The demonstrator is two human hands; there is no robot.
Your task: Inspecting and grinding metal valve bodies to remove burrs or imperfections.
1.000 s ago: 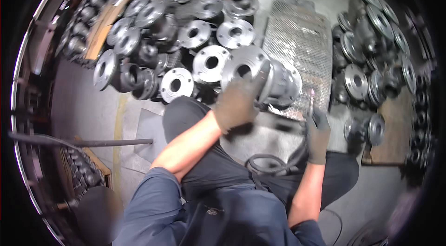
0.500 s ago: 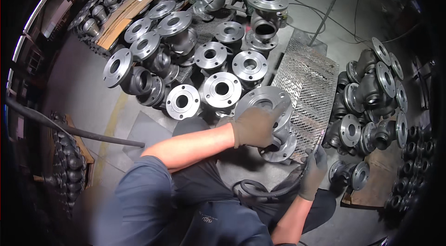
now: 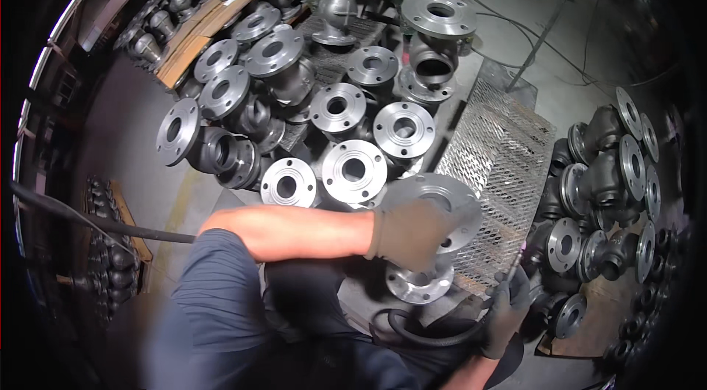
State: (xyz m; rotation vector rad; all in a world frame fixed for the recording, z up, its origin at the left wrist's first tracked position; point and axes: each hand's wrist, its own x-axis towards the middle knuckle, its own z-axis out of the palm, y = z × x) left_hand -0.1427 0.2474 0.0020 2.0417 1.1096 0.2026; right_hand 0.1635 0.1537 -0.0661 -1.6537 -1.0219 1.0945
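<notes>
Gripping the top flange of a grey cast-metal flanged valve body (image 3: 431, 239), the gloved left hand (image 3: 409, 232) steadies it before a silver expanded-metal mesh panel (image 3: 501, 162). Gloved right hand (image 3: 504, 313) closes around a slim tool with a black hose (image 3: 420, 331).

Both hands wear dark grey work gloves: the left hand (image 3: 409, 232) has a ribbed knit cuff at the wrist, and the right hand (image 3: 504, 315) has the same kind (its fabric looks worn). The left arm has a blue-grey ribbed sleeve pushed above the elbow; dark trousers cover the lap.
</notes>
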